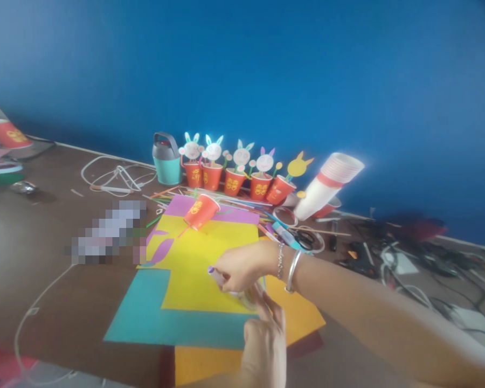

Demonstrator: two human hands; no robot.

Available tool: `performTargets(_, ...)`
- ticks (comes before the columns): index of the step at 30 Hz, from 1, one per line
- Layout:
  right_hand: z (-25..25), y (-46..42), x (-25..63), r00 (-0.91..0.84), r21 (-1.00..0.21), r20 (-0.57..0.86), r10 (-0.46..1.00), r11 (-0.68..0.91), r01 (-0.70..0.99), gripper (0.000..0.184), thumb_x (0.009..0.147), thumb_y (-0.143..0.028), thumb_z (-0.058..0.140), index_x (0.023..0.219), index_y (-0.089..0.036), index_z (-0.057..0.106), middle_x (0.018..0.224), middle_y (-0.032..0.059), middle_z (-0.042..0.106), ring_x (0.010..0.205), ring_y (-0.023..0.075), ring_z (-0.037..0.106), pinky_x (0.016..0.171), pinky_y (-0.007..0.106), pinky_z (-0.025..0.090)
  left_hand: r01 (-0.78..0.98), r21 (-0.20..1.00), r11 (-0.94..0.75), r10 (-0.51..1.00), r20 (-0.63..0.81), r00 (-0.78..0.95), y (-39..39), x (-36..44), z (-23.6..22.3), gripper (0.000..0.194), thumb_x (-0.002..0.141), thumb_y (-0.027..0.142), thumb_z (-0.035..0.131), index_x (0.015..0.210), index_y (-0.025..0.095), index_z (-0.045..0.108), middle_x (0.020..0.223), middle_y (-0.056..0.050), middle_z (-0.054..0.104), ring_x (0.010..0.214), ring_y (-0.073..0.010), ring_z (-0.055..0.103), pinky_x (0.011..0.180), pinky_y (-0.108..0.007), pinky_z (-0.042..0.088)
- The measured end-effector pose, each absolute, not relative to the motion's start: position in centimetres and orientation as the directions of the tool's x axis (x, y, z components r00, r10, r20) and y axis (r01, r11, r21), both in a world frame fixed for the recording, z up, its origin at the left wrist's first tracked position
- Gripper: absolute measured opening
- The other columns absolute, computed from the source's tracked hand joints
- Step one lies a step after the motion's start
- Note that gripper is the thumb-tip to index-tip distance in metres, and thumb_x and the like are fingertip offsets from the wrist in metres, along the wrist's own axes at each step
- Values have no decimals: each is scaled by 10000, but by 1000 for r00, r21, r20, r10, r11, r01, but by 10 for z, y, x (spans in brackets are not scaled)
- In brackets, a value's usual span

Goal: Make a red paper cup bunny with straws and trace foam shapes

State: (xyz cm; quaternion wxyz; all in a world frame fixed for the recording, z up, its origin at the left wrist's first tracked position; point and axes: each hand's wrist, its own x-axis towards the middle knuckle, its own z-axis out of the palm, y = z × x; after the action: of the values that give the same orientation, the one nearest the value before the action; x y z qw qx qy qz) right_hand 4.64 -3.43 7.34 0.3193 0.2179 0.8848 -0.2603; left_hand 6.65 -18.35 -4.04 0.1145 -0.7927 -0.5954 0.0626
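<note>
My right hand (242, 267), with bracelets on the wrist, reaches in from the right over the yellow paper sheet (194, 253). It is closed on a small white stick with a purple tip (215, 274). Just below it is a clear, round thing that looks like a tape roll (251, 297). My left hand (264, 345) comes up from the bottom edge, and its fingertips pinch at that roll. A red paper cup (201, 211) lies tipped on its side at the far end of the yellow sheet.
Teal (145, 318), orange (303, 318) and purple (234, 214) sheets lie under the yellow one. Several red cups with paper bunnies (234, 175) line the blue wall beside a teal container (167, 161) and a cup stack (327, 183). Scissors (305, 240), cables and tools lie right.
</note>
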Motion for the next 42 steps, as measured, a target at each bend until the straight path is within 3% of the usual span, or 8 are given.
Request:
performTargets(6, 70, -27, 48, -706, -350, -677, 209, 753, 558, 101, 706, -275, 452, 663, -201, 505, 626, -5, 538, 501, 130, 450, 432, 253, 284, 943, -182, -279, 942, 139, 305, -186, 55, -42, 680, 649, 20, 624, 1294, 220, 551, 1294, -268, 546, 381, -100, 522, 358, -240, 397)
performTargets(11, 67, -22, 53, -709, -372, -674, 208, 734, 568, 161, 743, -309, 440, 650, -198, 511, 595, -16, 498, 487, 125, 413, 454, 261, 291, 939, -176, -295, 935, 151, 322, -187, 51, -40, 698, 670, 37, 599, 1331, 242, 506, 1339, -268, 504, 386, -103, 530, 346, -234, 390)
performTargets(21, 62, -14, 61, -747, -425, -630, 214, 709, 562, 194, 755, -344, 450, 653, -195, 521, 588, -34, 465, 481, 112, 383, 442, 254, 272, 910, -231, -344, 927, 69, 368, -183, 50, -28, 539, 700, 28, 608, 1230, 119, 582, 1267, -319, 537, 357, -86, 524, 339, -215, 392)
performTargets(35, 63, -6, 66, -759, -461, -593, 269, 659, 594, 254, 757, -305, 495, 560, -205, 369, 527, -66, 333, 461, 91, 308, 433, 255, 212, 904, -267, -334, 929, 70, 364, -182, 51, -26, 492, 743, 81, 613, 1232, 104, 568, 1246, -328, 548, 357, -82, 533, 343, -206, 404)
performTargets(42, 62, -7, 80, -758, -556, -555, 343, 524, 645, 96, 767, -238, 529, 726, -168, 581, 691, -22, 567, 613, 116, 499, 534, 226, 345, 896, -271, -352, 927, 28, 373, -182, 51, -26, 478, 767, 81, 587, 1243, 121, 564, 1261, -311, 544, 369, -90, 555, 349, -206, 431)
